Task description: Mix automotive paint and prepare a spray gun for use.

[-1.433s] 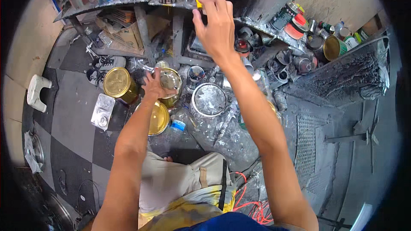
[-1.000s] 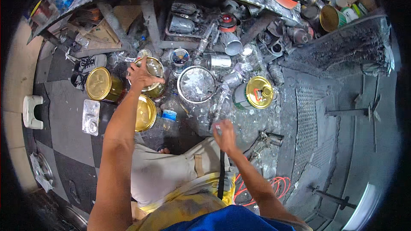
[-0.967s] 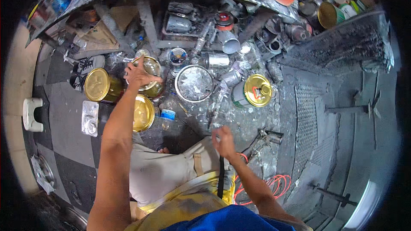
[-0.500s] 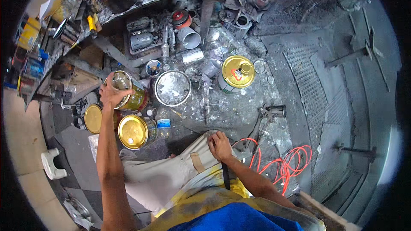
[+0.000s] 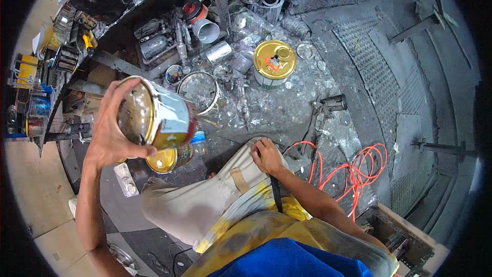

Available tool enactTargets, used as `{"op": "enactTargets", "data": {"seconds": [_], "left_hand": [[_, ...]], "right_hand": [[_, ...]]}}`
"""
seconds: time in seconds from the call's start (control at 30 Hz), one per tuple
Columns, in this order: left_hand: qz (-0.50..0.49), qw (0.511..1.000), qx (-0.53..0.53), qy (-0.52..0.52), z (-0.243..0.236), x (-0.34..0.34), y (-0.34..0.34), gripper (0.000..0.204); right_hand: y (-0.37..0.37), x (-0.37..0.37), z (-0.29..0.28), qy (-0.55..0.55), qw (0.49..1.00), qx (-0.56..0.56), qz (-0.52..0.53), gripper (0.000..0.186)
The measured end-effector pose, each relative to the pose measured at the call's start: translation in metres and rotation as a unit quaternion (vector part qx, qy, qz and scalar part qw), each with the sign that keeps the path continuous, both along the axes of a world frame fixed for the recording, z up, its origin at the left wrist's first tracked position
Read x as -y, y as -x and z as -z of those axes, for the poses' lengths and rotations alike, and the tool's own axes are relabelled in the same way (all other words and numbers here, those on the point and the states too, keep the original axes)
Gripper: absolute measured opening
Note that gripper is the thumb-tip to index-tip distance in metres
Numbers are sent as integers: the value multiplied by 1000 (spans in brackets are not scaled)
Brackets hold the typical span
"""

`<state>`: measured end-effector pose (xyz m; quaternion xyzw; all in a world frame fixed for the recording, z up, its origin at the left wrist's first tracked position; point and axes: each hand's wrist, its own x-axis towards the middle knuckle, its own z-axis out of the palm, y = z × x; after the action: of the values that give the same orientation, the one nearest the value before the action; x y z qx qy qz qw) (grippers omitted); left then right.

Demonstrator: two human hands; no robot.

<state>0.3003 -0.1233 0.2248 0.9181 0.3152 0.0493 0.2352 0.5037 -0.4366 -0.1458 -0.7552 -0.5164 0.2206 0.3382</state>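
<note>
My left hand [image 5: 108, 141] is closed around one end of a paint can [image 5: 171, 115], thumb on the near side and fingers over the far side. Raised and tilted, the can turns its gold-rimmed end toward the hand; its side carries a pale and reddish label. Partly behind it stands a second can with a gold lid [image 5: 163, 160], next to a clear plastic bottle with a blue label [image 5: 199, 143]. My right hand [image 5: 268, 158] rests on my knee, holding nothing, its fingers loosely bent and apart.
A gold-topped can [image 5: 275, 60] stands beyond my knee. An open, paint-smeared tin [image 5: 198, 92] sits farther left, among tins and a spray gun [image 5: 330, 103] on the stained floor. Orange hose [image 5: 359, 174] coils at right. A loaded shelf [image 5: 64, 61] edges the left.
My left hand has lifted the paint can from the floor and brought it nearer, tilting it. My right hand stays on the knee. The view has shifted somewhat.
</note>
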Motion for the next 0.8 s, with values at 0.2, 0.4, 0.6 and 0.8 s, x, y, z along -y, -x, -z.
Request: {"op": "enactTargets", "data": {"seconds": [0.2, 0.4, 0.6, 0.8], "left_hand": [[67, 995, -12, 78, 41, 45, -28, 122], [53, 992, -109, 38, 145, 100, -38, 129], [110, 975, -195, -1, 220, 131, -47, 133], [92, 964, -246, 33, 246, 139, -35, 138]], "right_hand": [[-1, 2, -3, -16, 1000, -2, 5, 15], [-4, 9, 3, -25, 999, -25, 14, 15], [-13, 11, 12, -34, 997, -58, 27, 11], [-79, -52, 5, -98, 971, -76, 204, 10]]}}
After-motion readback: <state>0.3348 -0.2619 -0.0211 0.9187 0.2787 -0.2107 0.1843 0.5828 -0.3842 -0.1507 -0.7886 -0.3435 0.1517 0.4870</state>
